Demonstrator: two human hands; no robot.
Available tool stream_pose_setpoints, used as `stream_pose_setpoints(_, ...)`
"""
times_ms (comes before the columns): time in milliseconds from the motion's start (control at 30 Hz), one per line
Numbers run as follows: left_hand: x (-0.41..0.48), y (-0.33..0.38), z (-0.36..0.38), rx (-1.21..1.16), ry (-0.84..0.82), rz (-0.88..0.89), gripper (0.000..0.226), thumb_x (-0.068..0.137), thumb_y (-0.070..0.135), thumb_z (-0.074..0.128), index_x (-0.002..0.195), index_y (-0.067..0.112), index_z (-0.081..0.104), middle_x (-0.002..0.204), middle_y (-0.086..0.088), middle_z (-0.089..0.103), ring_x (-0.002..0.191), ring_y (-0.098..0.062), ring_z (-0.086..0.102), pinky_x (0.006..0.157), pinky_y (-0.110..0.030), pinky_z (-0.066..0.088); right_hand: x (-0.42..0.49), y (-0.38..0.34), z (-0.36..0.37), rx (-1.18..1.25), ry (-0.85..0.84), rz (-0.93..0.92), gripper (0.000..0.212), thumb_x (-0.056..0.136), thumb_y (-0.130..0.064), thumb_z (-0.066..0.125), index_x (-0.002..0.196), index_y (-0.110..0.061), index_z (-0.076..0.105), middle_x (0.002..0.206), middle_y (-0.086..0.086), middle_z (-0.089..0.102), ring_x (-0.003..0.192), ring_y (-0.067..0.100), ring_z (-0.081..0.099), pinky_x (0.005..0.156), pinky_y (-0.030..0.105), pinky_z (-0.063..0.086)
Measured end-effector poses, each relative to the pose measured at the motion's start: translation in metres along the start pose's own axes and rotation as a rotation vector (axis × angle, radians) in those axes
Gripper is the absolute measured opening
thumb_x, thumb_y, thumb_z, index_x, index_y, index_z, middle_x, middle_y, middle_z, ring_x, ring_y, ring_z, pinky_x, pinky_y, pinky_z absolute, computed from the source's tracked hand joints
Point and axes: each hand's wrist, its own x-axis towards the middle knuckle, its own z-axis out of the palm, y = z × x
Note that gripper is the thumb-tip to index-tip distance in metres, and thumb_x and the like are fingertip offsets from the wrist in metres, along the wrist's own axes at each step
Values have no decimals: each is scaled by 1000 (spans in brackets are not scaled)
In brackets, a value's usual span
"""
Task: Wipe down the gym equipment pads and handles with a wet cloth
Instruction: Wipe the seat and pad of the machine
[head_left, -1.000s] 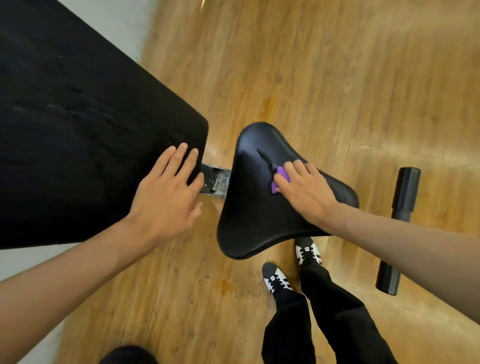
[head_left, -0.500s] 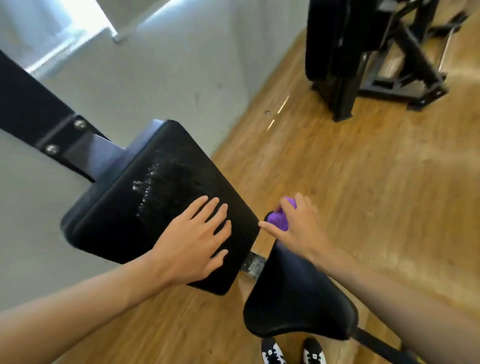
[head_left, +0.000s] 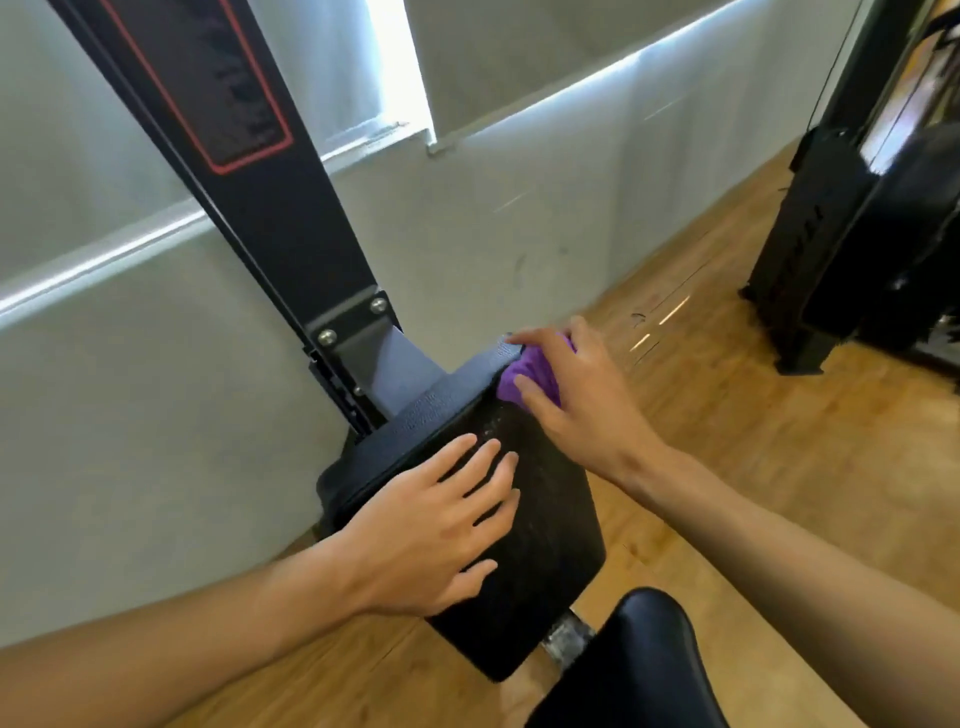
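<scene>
Nothing is reading clearly here. A label (head_left: 208, 78) with a thin red border is sitting on the face of the black post (head_left: 306, 244). Pale lines of print are showing inside it, but they are blurring into streaks, and no word, brand or number is coming through. A few pale marks are also showing on the dark machine (head_left: 821, 218) at the right, too small and blurred to make out as letters or figures.
</scene>
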Motion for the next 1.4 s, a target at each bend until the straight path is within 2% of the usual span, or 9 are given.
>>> stream_pose_setpoints(133, -4, -5, 21, -14, 8, -30, 68, 100, 56, 47, 149, 9, 54, 155, -22, 48, 145, -38, 45, 124, -50, 22, 37, 4, 18, 36, -93, -206, 37, 100, -25, 62, 137, -22, 57, 121, 5, 48, 111, 17, 50, 94, 29, 49)
stream_pose_setpoints(267, -11, -3, 32, -23, -9, -43, 67, 102, 51, 45, 152, 7, 48, 160, -23, 41, 150, -38, 37, 128, -51, 20, 58, 27, 18, -386, -164, -590, 43, 105, -46, 45, 135, -19, 61, 136, 13, 54, 119, 29, 49, 94, 39, 46)
stream_pose_setpoints(333, -14, -1, 32, -31, -2, -55, 65, 101, 48, 49, 151, 6, 49, 159, -23, 42, 150, -39, 37, 126, -51, 20, 60, 42, 9, -413, -265, -660, 57, 104, -55, 37, 145, -19, 53, 146, 13, 50, 127, 29, 48, 102, 42, 44)
stream_pose_setpoints(667, -23, 6, 43, 22, -25, -44, 76, 102, 59, 38, 152, 2, 47, 159, -25, 41, 150, -39, 37, 128, -52, 11, 82, -11, 40, -227, -553, -779, 50, 107, -32, 37, 156, -23, 36, 147, 3, 50, 132, 19, 51, 105, 31, 45)
stream_pose_setpoints(800, -23, 6, 46, 33, -20, -52, 78, 102, 60, 37, 150, -1, 49, 159, -25, 42, 150, -38, 36, 129, -52, 7, 92, -5, 37, -194, -639, -837, 50, 108, -41, 35, 155, -23, 39, 152, 2, 49, 139, 17, 45, 115, 32, 39)
stream_pose_setpoints(900, -23, 7, 45, 37, -24, -59, 83, 99, 63, 35, 146, -3, 52, 158, -27, 42, 150, -38, 36, 128, -52, 9, 98, 33, 14, -283, -605, -839, 56, 108, -54, 30, 159, -31, 30, 163, 0, 35, 152, 20, 30, 126, 37, 22)
stream_pose_setpoints(1067, -25, 7, 46, 62, -50, -57, 88, 100, 66, 27, 144, -6, 54, 158, -29, 41, 149, -40, 36, 128, -54, 4, 88, 4, 29, -274, -671, -792, 61, 104, -53, 26, 161, -33, 19, 163, 4, 31, 138, 25, 47, 108, 41, 49)
stream_pose_setpoints(1233, -22, 9, 51, 165, -48, -39, 76, 104, 54, 34, 149, -4, 48, 160, -30, 36, 149, -42, 36, 127, -57, 1, 81, -4, 32, -200, -649, -805, 54, 107, -38, 41, 159, -25, 31, 159, 9, 39, 137, 27, 49, 104, 39, 49)
stream_pose_setpoints(1400, -18, 9, 53, 293, -26, -45, 77, 103, 54, 43, 155, -3, 38, 164, -31, 27, 151, -43, 31, 126, -59, 7, 96, 44, -1, -268, -623, -870, 51, 108, -42, 35, 155, -22, 40, 149, 11, 48, 134, 24, 49, 108, 37, 47)
